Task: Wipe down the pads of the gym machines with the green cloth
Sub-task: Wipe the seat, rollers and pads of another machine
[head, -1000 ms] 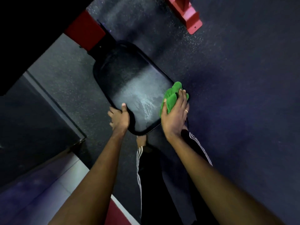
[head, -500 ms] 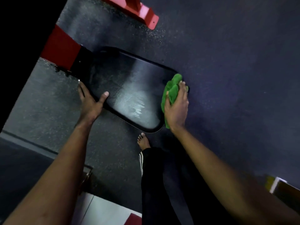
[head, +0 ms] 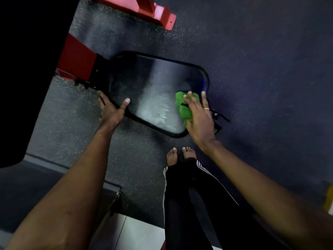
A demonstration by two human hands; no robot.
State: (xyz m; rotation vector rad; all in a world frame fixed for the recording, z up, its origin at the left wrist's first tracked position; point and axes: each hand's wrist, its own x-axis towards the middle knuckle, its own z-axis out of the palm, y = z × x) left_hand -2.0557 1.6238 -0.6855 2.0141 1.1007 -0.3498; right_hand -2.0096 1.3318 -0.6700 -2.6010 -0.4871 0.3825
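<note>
Stretching lengthwise upper-left to lower-right, black pad point(head: 153, 83).

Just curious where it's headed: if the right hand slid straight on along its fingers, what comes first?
Likely the pad itself: the right hand, pressing the green cloth, points across it toward its far rim.

**Green cloth pressed flat on black pad**

A black glossy rectangular padded cushion point(head: 155, 87) is seen mounted on a red metal frame arm point(head: 77, 60), above dark speckled rubber flooring point(head: 72, 127). Its near-left edge is gripped by the left hand point(head: 111, 112), with the thumb laid on top. A crumpled green cloth point(head: 182, 109) is pressed onto the cushion's right end under the straight, spread fingers of the right hand point(head: 200, 120). Wet streaks are visible mid-cushion. Bare feet point(head: 180, 154) and black white-striped trousers point(head: 189, 195) are seen below.
</note>
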